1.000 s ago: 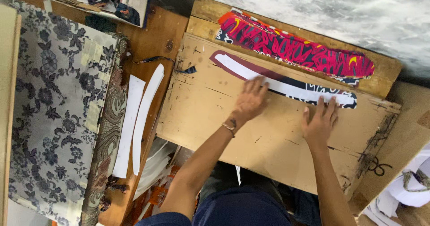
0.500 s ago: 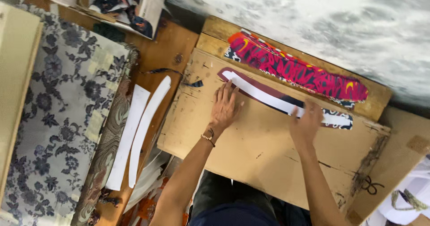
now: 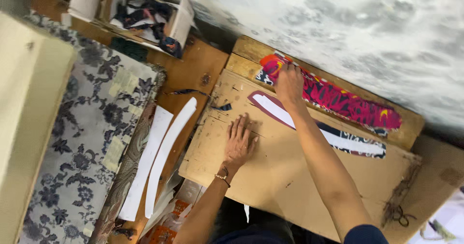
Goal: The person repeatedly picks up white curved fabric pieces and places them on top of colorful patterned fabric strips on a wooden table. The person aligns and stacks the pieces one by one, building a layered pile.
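Note:
My left hand (image 3: 239, 141) lies flat with fingers spread on a worn cardboard work board (image 3: 290, 181). My right hand (image 3: 288, 82) reaches across the board to the left end of a long red and pink patterned fabric strip (image 3: 338, 99) at the far edge; its fingers are on the strip. Between the hands lies a long white curved template (image 3: 333, 138) on a dark patterned fabric piece (image 3: 360, 147).
Two white curved paper templates (image 3: 159, 152) lie on the wooden table left of the board. A grey floral cloth (image 3: 82, 142) covers the left side. A cardboard box of fabric scraps (image 3: 140, 16) stands at the back. Scraps lie below the table edge.
My right hand has left the white template and moved up and left to the red strip's end. My left hand has slid down and left onto the bare board.

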